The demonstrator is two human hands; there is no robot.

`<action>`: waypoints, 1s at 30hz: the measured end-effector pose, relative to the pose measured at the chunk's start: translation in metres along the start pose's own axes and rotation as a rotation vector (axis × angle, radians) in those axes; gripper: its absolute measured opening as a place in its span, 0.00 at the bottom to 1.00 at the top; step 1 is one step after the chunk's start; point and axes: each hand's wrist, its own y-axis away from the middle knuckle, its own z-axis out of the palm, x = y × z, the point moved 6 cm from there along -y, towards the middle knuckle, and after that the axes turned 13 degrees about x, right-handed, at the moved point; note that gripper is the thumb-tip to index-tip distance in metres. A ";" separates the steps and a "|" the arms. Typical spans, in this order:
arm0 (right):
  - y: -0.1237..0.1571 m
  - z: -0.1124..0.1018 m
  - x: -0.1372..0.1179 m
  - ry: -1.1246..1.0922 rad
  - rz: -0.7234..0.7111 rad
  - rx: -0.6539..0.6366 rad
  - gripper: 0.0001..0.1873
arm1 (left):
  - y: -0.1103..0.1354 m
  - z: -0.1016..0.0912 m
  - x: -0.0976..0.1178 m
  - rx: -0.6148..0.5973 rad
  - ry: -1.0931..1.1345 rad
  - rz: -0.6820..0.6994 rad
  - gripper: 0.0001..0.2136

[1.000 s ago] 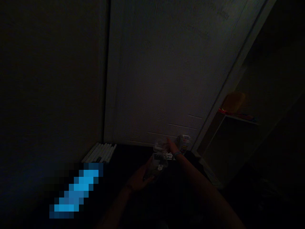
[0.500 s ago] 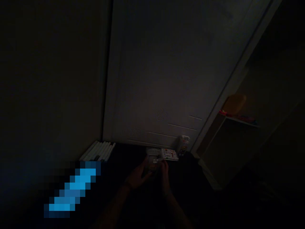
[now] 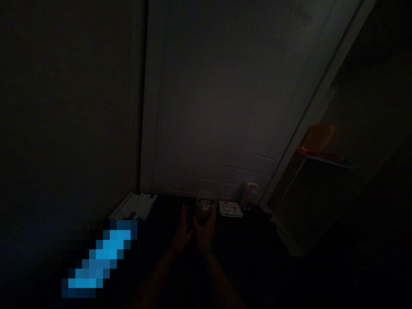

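A clear plastic container (image 3: 206, 198) is at the middle of the dark surface, close to the pale panel. My right hand (image 3: 205, 229) is closed around its near side, with fingers on the lower part. Whatever may be inside it is too dark to make out. Just to the left, my left hand (image 3: 183, 229) has its fingers stretched out and holds nothing. A flat white pack with small markings (image 3: 231, 209) lies right of the container. Behind that stands a small upright carton (image 3: 250, 195).
Several white sticks (image 3: 137, 204) lie in a row at the left. Nearer is a bright blue pixelated patch (image 3: 99, 259). A large pale panel (image 3: 219, 107) rises behind. On the right, a cabinet (image 3: 318, 197) carries an orange object (image 3: 318, 137). The room is very dark.
My left hand has come off the clear container and moved slightly left. My right hand has shifted left and now grips the container's near side alone.
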 end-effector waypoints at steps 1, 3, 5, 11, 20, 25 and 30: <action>-0.006 0.003 -0.002 0.015 -0.012 0.008 0.43 | -0.003 -0.004 -0.005 0.060 0.030 -0.018 0.38; -0.018 0.010 -0.001 0.044 -0.017 0.031 0.42 | -0.006 -0.009 -0.014 0.158 0.066 -0.063 0.37; -0.027 0.017 0.004 0.056 -0.014 0.057 0.41 | -0.008 -0.011 -0.020 0.203 0.067 -0.084 0.36; -0.039 0.042 0.020 0.007 -0.035 0.059 0.41 | -0.004 -0.004 -0.022 0.142 0.022 -0.036 0.31; -0.031 0.051 0.022 -0.067 -0.050 0.100 0.42 | -0.003 -0.001 -0.014 0.082 -0.049 -0.019 0.31; -0.030 0.045 0.022 -0.052 -0.023 0.145 0.42 | -0.001 0.005 -0.014 0.013 -0.117 0.059 0.32; -0.030 0.046 0.020 -0.154 -0.010 0.097 0.41 | -0.002 0.003 -0.013 0.010 -0.138 0.055 0.33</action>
